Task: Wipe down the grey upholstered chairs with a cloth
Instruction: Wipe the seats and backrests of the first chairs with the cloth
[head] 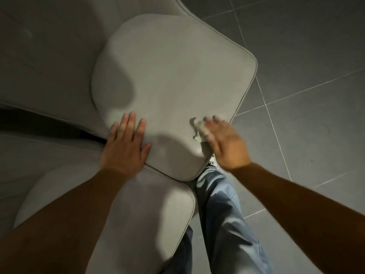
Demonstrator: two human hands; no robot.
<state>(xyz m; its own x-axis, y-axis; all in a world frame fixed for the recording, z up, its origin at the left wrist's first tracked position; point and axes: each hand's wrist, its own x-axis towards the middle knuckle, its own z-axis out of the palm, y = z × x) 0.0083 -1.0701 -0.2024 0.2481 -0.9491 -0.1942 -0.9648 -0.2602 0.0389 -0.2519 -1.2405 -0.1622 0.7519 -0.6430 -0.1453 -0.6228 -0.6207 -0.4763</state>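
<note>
Below, the left hand (pixel 126 143) lies flat on the grey chair seat (pixel 173 76) at about 7 o'clock of the cushion, fingers (pixel 129 123) straight and spread, holding nothing. At about 5 o'clock of the seat, near its edge, the blurred right hand (pixel 227 143) presses a small cloth (pixel 199 129) against the upholstery with fingers extended, the cloth peeking out at 9 o'clock of the hand. A second chair (pixel 138 214) sits at 6 o'clock, its cushion touching the first, with blue trousers (pixel 219 214) and grey floor tiles (pixel 306 95) toward 3 o'clock.

The person is wearing loose, faded blue denim jeans (pixel 221 220) and a pale laced shoe (pixel 212 162); both forearms are showing bare, sleeveless.
</note>
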